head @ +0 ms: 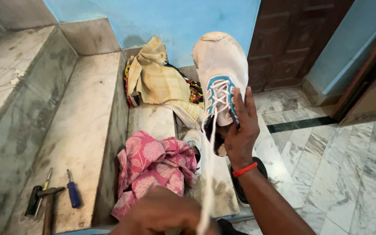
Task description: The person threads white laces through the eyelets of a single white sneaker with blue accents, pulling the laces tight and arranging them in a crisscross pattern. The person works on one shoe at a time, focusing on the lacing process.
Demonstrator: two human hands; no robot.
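My right hand point(240, 130) is clamped around the worn white sneaker point(220, 74), fingers spread over its tongue and lacing, holding it up toe-first above the marble step point(153, 119). My left hand point(164, 215) sits low at the bottom edge, closed on the white lace point(208, 174), which runs taut from the eyelets down to it.

As I judge it, the main risk is the lace. If I pull it at this steep angle it could bind in the eyelets or snap where it looks frayed, and the jerk could twist the shoe out of my grip, since I hold it only from one side. If it slips, it would likely drop onto the pink floral cloth point(153, 167) or the step edge. A second shoe seems to lie just under it, though I cannot tell much of it.

The sneaker is grubby, its pale upper stained and rubbed at the toe, with blue trim framing the white lacing. The laces near the top look loosely crossed. Well to the left lie a hammer point(48, 204) and a blue-handled screwdriver point(72, 191).
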